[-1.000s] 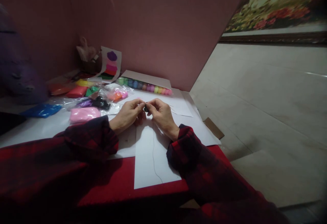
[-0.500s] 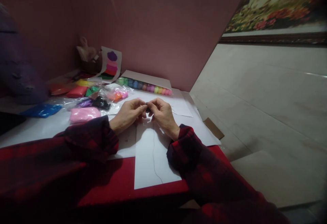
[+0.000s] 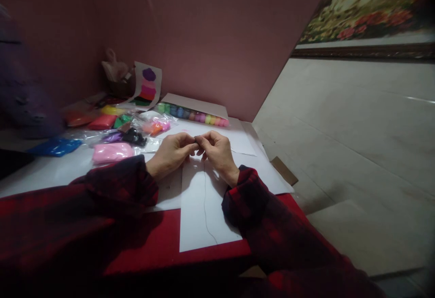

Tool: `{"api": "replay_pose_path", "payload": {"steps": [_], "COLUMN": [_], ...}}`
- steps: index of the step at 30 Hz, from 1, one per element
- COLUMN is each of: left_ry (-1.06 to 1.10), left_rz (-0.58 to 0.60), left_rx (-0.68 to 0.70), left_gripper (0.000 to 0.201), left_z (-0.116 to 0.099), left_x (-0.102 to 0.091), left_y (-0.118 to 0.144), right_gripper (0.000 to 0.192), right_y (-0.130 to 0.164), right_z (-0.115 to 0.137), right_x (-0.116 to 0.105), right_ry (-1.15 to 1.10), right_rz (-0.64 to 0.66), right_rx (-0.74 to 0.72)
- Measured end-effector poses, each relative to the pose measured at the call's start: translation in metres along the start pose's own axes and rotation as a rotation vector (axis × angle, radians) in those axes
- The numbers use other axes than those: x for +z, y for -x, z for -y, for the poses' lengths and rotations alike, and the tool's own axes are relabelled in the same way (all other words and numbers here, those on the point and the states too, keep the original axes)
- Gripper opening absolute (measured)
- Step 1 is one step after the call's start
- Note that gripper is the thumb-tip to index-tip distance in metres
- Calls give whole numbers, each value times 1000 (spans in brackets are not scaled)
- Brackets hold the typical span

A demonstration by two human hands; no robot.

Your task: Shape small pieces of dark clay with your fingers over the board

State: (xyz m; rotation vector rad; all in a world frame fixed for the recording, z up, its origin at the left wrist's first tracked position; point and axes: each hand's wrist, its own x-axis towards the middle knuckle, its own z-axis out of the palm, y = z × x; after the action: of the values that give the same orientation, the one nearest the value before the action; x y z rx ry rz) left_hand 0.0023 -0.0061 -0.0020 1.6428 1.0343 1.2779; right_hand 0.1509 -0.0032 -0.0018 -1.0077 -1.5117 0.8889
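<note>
My left hand [image 3: 171, 152] and my right hand [image 3: 217, 150] meet fingertip to fingertip above a white sheet of paper [image 3: 199, 212]. Between the fingertips they pinch a small dark piece [image 3: 196, 141], too small to make out. A thin dark line [image 3: 205, 207] runs down the sheet below my hands. Both sleeves are dark red plaid.
Bags of coloured clay lie to the left: pink [image 3: 112, 151], blue [image 3: 56, 146], red [image 3: 102, 122], black [image 3: 135, 137]. A row of small colour pots [image 3: 193, 115] and a card with coloured shapes [image 3: 148, 85] stand by the pink wall. The red tabletop [image 3: 159, 239] ends at right above a tiled floor.
My fingertips have shifted slightly around the small dark piece; the hands stay in the same place over the sheet.
</note>
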Motion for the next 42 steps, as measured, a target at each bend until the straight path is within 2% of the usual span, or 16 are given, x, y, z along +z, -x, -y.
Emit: {"api": "replay_pose_path", "payload": {"steps": [3,9,13,16,21,24,27,31,34,39,42], "left_ry": [-7,46,102,160,272,297,344,382,380,419,432], "left_rz": [2,-68,-51,-44,-108,-125,-114,-58,-29,3,10], "left_rx": [-31,-27,-59,-86,-134,-152,-155,-124,-94,-88,-71], "left_gripper": [16,9,9,9,8,5,7,21,25,23,23], "left_z": [0,-1,-4,-6,-6,-5,-3,-2,0,3,3], "left_x": [0,-1,-1,0,0,-1,-1,-1,-2,-4,-4], "left_y": [-1,-2,-1,0,-1,-2,-1,-1,0,-1,-2], "right_gripper": [30,16,15,14,15,14,12,10,8,14,6], "right_y": [-1,0,0,0,1,0,-1,0,2,2,1], "right_z": [-2,-3,-3,-3,-3,-5,-8,-9,-6,-1,-2], "right_x": [0,0,0,-1,-2,-2,-3,-3,-2,-4,-4], "right_ry": [15,5,48,64,51,62,128,169,160,289,237], "right_rz": [-5,-6,15,-22,-115,-85,-34,-18,3,-71,15], "right_rx": [-12,-30,-66,-69,-53,-107,-191,-235,-234,-244,-205]}}
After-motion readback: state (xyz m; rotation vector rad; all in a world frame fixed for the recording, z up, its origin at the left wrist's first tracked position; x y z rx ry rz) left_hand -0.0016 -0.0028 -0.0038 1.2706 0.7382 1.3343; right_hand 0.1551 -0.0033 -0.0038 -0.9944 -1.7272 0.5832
